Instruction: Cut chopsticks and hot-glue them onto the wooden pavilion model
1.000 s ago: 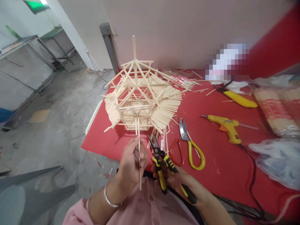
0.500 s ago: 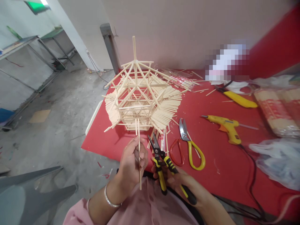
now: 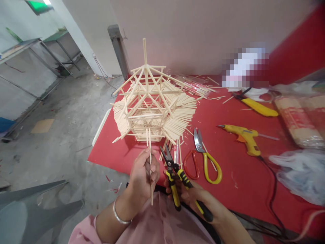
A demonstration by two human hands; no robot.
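Note:
Pinched between the thumb and fingers of my left hand (image 3: 144, 171) is a thin wooden stick (image 3: 151, 189), held lengthwise with its far end up against the front of the stick model. My right hand (image 3: 195, 196) grips black-and-yellow cutting pliers (image 3: 175, 169); their dark blades are spread and point forward, to the right of the stick and apart from it. The model (image 3: 147, 101), a pavilion-like frame of wooden sticks with a pointed roof frame and a fanned stick skirt, stands just beyond my hands. Part of the right-hand fingers is hidden behind the handles.
Scissors (image 3: 203, 156) with one red and one yellow handle lie right of the pliers. Farther right are a yellow glue gun (image 3: 243, 135) with a cord, yellow-handled pliers (image 3: 259, 106), packed stick bundles (image 3: 297, 118) and a plastic bag (image 3: 302, 176). The red tabletop (image 3: 109, 149) ends at left.

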